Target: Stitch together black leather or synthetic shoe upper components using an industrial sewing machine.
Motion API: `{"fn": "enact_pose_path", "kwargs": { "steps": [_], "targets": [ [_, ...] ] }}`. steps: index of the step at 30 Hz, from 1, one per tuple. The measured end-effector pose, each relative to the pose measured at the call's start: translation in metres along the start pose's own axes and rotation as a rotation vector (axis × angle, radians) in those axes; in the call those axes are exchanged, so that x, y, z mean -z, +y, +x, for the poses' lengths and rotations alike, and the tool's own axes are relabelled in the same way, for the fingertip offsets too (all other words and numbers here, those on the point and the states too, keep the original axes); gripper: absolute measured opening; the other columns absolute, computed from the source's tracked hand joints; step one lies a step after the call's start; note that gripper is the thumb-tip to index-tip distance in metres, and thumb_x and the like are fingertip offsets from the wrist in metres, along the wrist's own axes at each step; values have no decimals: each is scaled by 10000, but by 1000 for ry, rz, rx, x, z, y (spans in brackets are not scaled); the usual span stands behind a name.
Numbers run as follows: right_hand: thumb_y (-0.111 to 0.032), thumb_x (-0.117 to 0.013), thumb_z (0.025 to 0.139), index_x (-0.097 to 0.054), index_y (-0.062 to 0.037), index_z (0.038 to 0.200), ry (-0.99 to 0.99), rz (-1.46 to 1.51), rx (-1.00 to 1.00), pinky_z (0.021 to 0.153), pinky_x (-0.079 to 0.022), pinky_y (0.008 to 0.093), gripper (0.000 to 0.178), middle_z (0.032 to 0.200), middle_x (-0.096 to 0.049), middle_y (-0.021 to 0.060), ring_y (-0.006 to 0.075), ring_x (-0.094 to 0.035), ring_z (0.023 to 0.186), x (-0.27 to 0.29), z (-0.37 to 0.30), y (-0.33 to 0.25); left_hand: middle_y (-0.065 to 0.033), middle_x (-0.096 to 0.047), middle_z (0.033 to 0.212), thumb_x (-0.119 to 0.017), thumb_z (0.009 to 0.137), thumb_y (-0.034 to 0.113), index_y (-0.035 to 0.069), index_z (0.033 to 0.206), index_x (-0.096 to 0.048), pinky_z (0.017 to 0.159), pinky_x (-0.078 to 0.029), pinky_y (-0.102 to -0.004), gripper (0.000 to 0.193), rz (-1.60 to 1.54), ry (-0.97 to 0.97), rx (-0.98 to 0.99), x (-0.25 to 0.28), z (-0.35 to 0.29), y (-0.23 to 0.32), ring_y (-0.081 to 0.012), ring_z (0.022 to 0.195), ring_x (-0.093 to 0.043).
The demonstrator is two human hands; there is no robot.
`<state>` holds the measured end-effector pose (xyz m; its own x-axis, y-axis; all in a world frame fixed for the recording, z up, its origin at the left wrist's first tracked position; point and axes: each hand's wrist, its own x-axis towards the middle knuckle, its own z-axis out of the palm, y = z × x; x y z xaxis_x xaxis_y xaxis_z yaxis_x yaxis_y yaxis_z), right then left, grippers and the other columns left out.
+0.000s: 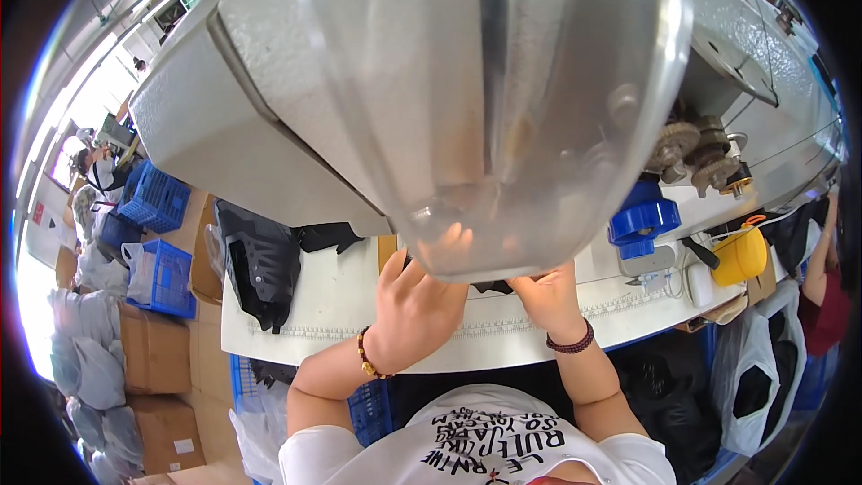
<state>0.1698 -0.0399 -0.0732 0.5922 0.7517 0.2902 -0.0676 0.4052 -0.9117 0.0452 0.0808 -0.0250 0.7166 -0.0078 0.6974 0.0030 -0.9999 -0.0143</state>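
Note:
Before me is a sewing machine (296, 157) with a pale textured body. Its clear plastic guard (485, 256) hangs over the place where my hands meet. My left hand (417, 310) is at the guard's lower left edge, some fingers showing blurred through the plastic. Dark material shows between those fingers, and the hand seems closed on it. To the right, my right hand (548, 298) pinches a black fabric piece (492, 286), its thumb pointing left. Most of that piece and the needle area are hidden. Farther left on the tabletop lies a folded black item (259, 260).
A printed measuring strip (503, 328) runs along the white table's (350, 301) near edge. On the right are a blue knob-like part (643, 218) and a yellow container (741, 258). Blue crates (162, 278), cardboard boxes (154, 350) and bags stand on the left floor. Another person's arm (819, 260) shows at far right.

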Motion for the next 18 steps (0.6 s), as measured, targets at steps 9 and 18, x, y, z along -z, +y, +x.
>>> {"fn": "enact_pose_path", "kwargs": {
  "steps": [9,18],
  "targets": [
    [35,-583,834,-562,-6,1070,-6,-149,91,735,-489,243,241,913,-613,29,90,-584,827,4,7,7,-60,-576,818,-668,601,-9,34,786,-607,586,-502,-313,200,-48,-11,61,-1,7,0,-216,778,-611],
    [-25,-627,819,-611,-18,984,31,-324,149,568,-413,212,165,793,-595,-15,38,-501,665,3,16,11,-82,-503,945,-671,605,27,60,789,-616,790,-402,-425,195,7,-64,145,0,13,-2,-281,916,-534]
  ]
}}
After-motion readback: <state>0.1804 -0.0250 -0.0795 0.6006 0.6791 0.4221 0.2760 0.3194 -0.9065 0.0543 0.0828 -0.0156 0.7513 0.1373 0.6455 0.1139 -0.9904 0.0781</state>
